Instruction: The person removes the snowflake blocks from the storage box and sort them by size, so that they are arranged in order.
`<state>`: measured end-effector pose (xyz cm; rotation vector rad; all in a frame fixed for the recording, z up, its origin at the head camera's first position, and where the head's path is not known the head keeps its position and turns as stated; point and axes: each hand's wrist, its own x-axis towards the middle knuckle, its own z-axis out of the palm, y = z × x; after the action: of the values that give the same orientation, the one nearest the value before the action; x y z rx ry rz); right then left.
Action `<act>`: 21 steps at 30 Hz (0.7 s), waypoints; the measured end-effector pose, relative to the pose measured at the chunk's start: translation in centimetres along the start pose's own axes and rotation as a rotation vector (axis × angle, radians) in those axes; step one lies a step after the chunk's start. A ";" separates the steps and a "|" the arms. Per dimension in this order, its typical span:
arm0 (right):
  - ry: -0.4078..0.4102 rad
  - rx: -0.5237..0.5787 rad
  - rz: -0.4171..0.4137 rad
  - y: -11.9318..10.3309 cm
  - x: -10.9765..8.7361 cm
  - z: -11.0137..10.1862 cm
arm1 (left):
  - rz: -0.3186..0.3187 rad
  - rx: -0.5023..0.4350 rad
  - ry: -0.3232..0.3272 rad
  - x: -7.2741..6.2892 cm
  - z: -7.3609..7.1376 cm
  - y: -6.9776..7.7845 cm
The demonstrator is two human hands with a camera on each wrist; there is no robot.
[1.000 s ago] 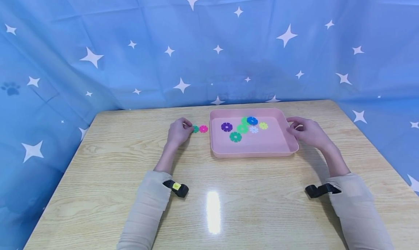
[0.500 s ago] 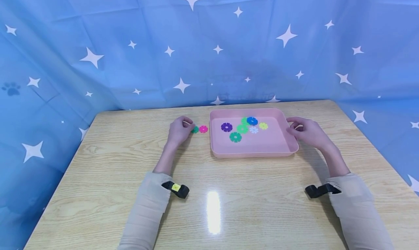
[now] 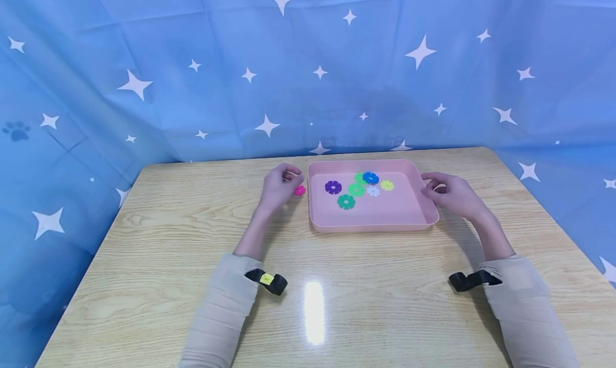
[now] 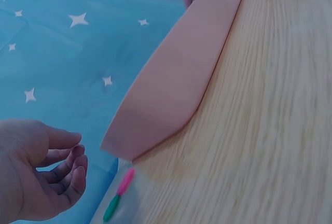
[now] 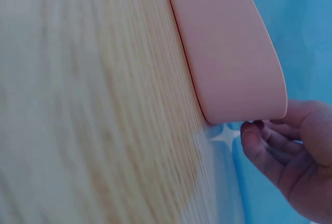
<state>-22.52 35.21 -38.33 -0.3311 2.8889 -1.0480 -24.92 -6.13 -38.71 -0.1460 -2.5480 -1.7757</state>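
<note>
My left hand (image 3: pixel 280 189) hovers just left of the pink tray (image 3: pixel 375 228), fingers loosely curled with nothing between them. Beneath it on the table, a pink notched disc (image 3: pixel 299 190) shows in the head view. A green notched disc (image 4: pixel 111 209) lies beside it in the left wrist view, hidden by the hand from the head camera. My right hand (image 3: pixel 447 193) is at the tray's right end, fingertips against the outer side and rim; the exact contact is partly hidden. Inside the tray lie several notched discs, among them a purple one (image 3: pixel 333 187) and a blue one (image 3: pixel 370 178).
The wooden table (image 3: pixel 385 293) extends in front of the tray and to both sides. A blue star-patterned cloth (image 3: pixel 308 90) hangs right behind the table's far edge. Each wrist wears a black camera mount (image 3: pixel 274 283).
My left hand has moved right and lifted away from the green disc, now covering it and part of the pink one in the head view. The right hand and tray stay still.
</note>
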 end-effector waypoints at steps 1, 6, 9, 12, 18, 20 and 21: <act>-0.001 0.003 -0.001 0.0 0.0 0.0 | 0.003 -0.013 -0.008 -0.1 0.2 0.2; -0.006 0.003 -0.001 0.0 0.0 0.0 | 0.016 -0.023 -0.046 -0.3 1.6 1.1; -0.003 -0.001 -0.005 0.0 0.0 0.0 | 0.033 0.008 -0.058 -0.4 2.5 1.6; 0.001 -0.004 -0.012 0.1 0.0 0.0 | 0.045 0.007 -0.075 -0.5 3.4 2.1; 0.005 -0.009 -0.013 0.1 0.1 0.0 | 0.072 0.002 -0.091 -0.5 5.1 2.7; 0.005 -0.010 -0.014 0.1 0.2 0.0 | 0.082 -0.003 -0.099 -0.4 5.5 2.8; 0.005 -0.010 -0.014 0.1 0.2 0.0 | 0.083 -0.005 -0.104 -0.5 5.7 2.9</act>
<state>-22.75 35.23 -38.39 -0.3502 2.9013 -1.0382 -24.04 0.16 -38.06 -0.3483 -2.5658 -1.7893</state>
